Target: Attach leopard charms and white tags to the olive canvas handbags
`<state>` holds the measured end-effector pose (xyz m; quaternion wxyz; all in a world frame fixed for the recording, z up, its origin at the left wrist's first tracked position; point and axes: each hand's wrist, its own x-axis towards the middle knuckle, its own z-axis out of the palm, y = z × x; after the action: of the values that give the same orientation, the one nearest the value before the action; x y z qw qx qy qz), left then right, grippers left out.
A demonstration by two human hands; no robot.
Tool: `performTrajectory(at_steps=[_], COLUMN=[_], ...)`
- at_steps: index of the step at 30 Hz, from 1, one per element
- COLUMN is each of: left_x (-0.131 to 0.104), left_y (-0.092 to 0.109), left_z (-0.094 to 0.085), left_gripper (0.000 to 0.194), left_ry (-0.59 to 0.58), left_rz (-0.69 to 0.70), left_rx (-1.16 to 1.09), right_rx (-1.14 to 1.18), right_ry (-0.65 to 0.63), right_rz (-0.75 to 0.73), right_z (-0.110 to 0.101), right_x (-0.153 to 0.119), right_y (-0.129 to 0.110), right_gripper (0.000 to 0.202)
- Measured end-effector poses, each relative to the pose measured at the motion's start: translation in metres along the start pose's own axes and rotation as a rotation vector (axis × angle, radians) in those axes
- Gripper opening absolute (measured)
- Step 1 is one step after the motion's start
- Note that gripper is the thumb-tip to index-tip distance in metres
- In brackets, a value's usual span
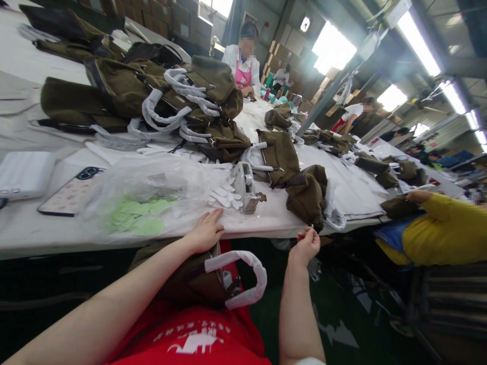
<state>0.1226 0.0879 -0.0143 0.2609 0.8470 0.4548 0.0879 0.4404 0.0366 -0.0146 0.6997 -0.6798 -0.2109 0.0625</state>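
My left hand (207,230) lies at the table's front edge, fingers stretched out, beside a clear plastic bag of green pieces (139,213). Under that forearm, a brown handbag (190,281) with a wrapped white handle (256,274) leans against my red apron (198,334). My right hand (306,246) is closed in a pinch just off the edge, by the lower end of another brown bag (308,195). A tiny pale bit shows at its fingertips, too small to name. Between the hands stand a tape dispenser (245,187) and a pile of white tags (226,195).
Brown bags with wrapped handles (152,96) are heaped at the back left. A phone (70,190) and a white box-shaped device (26,175) lie at left. A metal post (327,99) rises from the table. A person in yellow sleeves (445,228) works at right; others are farther back.
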Motion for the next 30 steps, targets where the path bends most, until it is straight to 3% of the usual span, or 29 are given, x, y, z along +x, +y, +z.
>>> performTrajectory(at_steps=[4, 8, 11, 16, 19, 23, 25, 27, 28, 30], left_x=[-0.007, -0.035, -0.063, -0.092, -0.093, -0.092, -0.092, -0.093, -0.093, -0.094], left_y=[0.002, 0.007, 0.014, 0.024, 0.023, 0.018, 0.018, 0.020, 0.021, 0.023], left_z=[0.001, 0.000, -0.002, -0.002, -0.004, -0.006, -0.006, -0.006, -0.005, -0.005], left_gripper=[0.033, 0.035, 0.035, 0.023, 0.021, 0.020, 0.018, 0.017, 0.017, 0.016], left_ry=[0.078, 0.244, 0.369, 0.601, 0.539, 0.378, 0.350, 0.327, 0.314, 0.297], left_rz=[0.021, 0.115, 0.184, 0.123, 0.172, 0.210, 0.181, 0.184, 0.192, 0.213], left_rx=[0.012, 0.075, 0.146, 0.229, 0.233, 0.198, 0.193, 0.200, 0.204, 0.208], right_rx=[0.099, 0.203, 0.209, 0.174, 0.185, 0.106, -0.026, -0.113, -0.128, -0.147], right_ry=[-0.046, -0.161, -0.325, -0.728, -0.906, -0.899, -0.786, -0.718, -0.752, -0.994], right_rz=[-0.015, -0.049, -0.081, -0.112, -0.093, -0.114, -0.295, -0.567, -0.695, -0.869], right_z=[-0.002, -0.001, 0.000, 0.005, 0.009, 0.011, 0.010, 0.008, 0.008, 0.009], right_x=[-0.009, -0.031, -0.055, -0.104, -0.123, -0.124, -0.121, -0.124, -0.127, -0.138], right_y=[-0.020, -0.043, -0.057, -0.073, -0.076, -0.076, -0.081, -0.092, -0.098, -0.110], right_gripper=[0.029, 0.026, 0.025, 0.021, 0.021, 0.021, 0.017, 0.018, 0.023, 0.035])
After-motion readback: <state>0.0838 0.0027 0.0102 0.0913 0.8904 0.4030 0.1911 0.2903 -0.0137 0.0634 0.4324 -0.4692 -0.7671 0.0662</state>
